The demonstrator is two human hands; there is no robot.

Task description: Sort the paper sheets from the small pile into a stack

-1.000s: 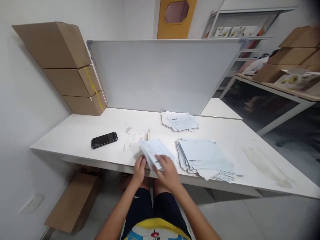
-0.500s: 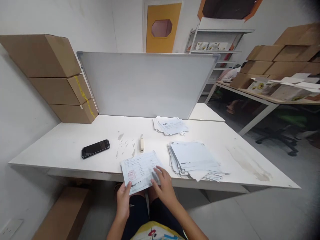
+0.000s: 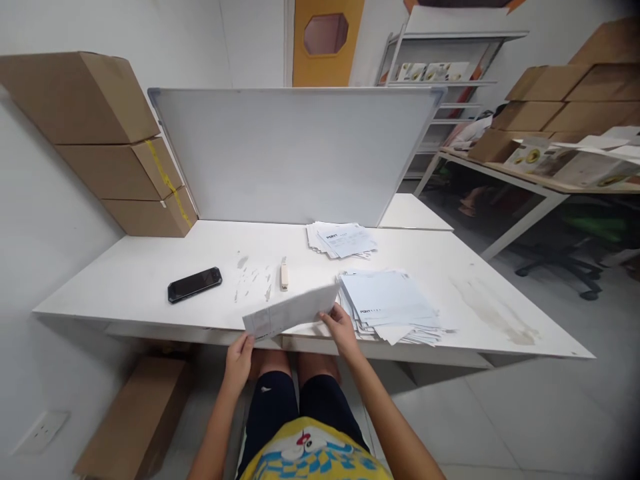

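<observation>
A printed paper sheet is held between both hands, tilted up over the desk's front edge, its face seen at a slant. My left hand pinches its lower left corner. At the right end, my right hand grips the lower edge between thumb and fingers. Just right of that hand lies a large, uneven stack of papers with a "POINT" heading on top. A smaller paper pile sits farther back. Beyond the sheet lies a small cream stapler.
A black phone lies on the white desk, left of the stapler. At the back stands a whiteboard, with stacked cardboard boxes to its left. Another table with boxes is at right, a person partly visible behind it.
The sheet has gone from lying nearly flat to tilted upright. My right hand has moved from the sheet's face to its right end and closed on it. The view has shifted slightly downward.
</observation>
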